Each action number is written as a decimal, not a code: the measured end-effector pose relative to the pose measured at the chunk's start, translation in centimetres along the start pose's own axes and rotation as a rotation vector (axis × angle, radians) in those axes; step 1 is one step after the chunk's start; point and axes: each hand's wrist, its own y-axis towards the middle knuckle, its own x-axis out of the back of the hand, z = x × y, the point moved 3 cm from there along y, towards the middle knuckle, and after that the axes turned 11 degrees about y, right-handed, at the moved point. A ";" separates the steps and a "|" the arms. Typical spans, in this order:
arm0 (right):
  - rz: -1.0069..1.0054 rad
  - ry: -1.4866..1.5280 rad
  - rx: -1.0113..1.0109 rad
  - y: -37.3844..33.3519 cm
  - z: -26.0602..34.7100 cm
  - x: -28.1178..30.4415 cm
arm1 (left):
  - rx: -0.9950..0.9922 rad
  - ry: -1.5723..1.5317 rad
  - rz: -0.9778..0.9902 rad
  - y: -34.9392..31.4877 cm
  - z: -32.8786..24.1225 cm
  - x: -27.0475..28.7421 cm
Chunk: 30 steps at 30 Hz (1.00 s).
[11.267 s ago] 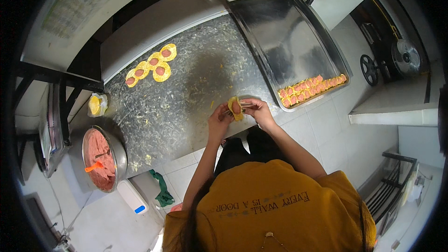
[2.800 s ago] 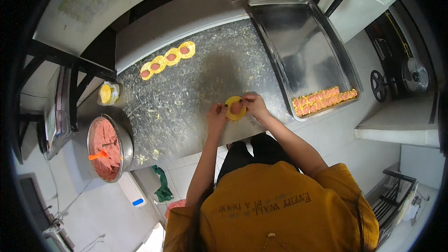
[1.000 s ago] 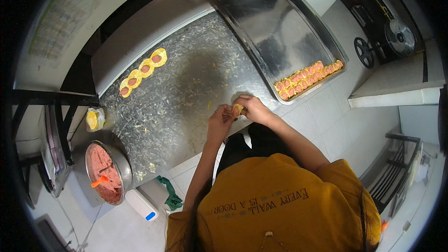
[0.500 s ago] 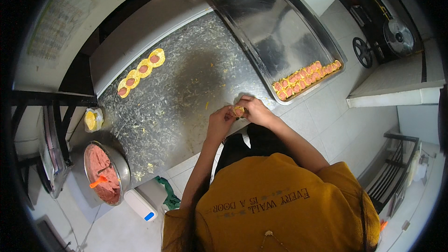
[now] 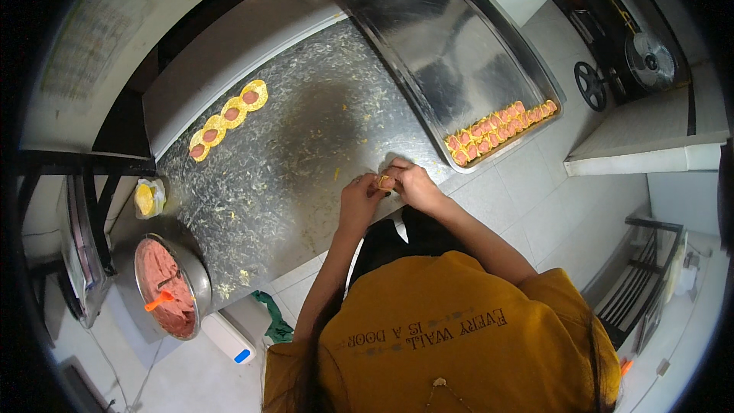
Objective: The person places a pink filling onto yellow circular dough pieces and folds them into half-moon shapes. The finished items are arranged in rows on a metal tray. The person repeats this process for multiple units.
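And here it is, a small yellow-wrapped meat dumpling (image 5: 388, 183), up between both hands at the near edge of the bench (image 5: 306, 210): left hand (image 5: 361, 193) on one side, right hand (image 5: 414, 182) on the other, each grip pinched narrow around it. This one looks light and soft, thin-skinned enough to tear, probably moist and slippery in the middle, so the edges seem the safest hold, squeezed gently. Finished-looking rows (image 5: 498, 132) line the metal tray's (image 5: 451, 38) near end, rightward.
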 end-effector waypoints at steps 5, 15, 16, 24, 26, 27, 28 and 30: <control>-0.040 0.006 -0.015 0.2 0.9 0.5 | -0.007 -0.050 -0.030 -0.1 0.9 -0.3; 0.055 -0.041 -0.016 0.6 1.3 0.4 | -0.032 0.009 -0.022 -0.1 0.9 -0.4; 0.096 -0.055 -0.046 0.6 1.1 0.2 | -0.061 0.011 -0.020 0.0 1.0 -0.5; 0.027 -0.072 -0.068 0.2 1.3 0.5 | -0.056 -0.017 -0.022 -0.1 0.8 -0.2; 0.050 -0.083 -0.063 0.1 0.8 0.2 | -0.072 -0.055 -0.014 0.0 1.4 -1.0; 0.050 -0.073 -0.045 0.2 0.6 0.1 | -0.060 -0.056 -0.007 0.0 1.5 -1.3; 0.049 -0.063 -0.027 0.1 0.5 0.1 | -0.049 -0.056 0.000 0.0 1.7 -1.5; -0.049 -0.012 -0.056 0.0 0.9 0.3 | -0.009 0.007 0.038 -0.2 1.5 -1.2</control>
